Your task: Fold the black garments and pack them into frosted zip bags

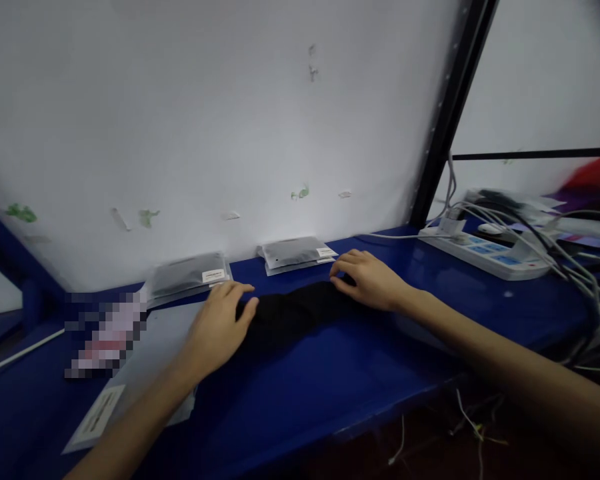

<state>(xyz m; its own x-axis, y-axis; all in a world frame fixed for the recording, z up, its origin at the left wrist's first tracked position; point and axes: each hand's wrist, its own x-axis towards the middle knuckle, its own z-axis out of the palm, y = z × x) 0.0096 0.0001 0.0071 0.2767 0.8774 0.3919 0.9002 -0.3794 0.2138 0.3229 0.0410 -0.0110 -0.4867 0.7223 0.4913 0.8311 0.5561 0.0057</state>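
A dark strip of black cloth (295, 310) lies across the blue table between my hands, its surface too dark to show detail. At its left end is my left hand (223, 327), the thumb against the cloth and the fingers bent over its far side. My right hand (373, 280) has curved fingers and thumb closed on the opposite end. Beneath my left forearm lies a flat grey plastic packet (150, 353) with a white label (100, 413).
Two grey packets with labels, a left one (187, 273) and a right one (297, 253), lie by the white wall (230, 120). A pixelated pink item (113, 333) is at left. A power strip (490, 253) and tangled cables (580, 280) sit right of the black post (450, 120).
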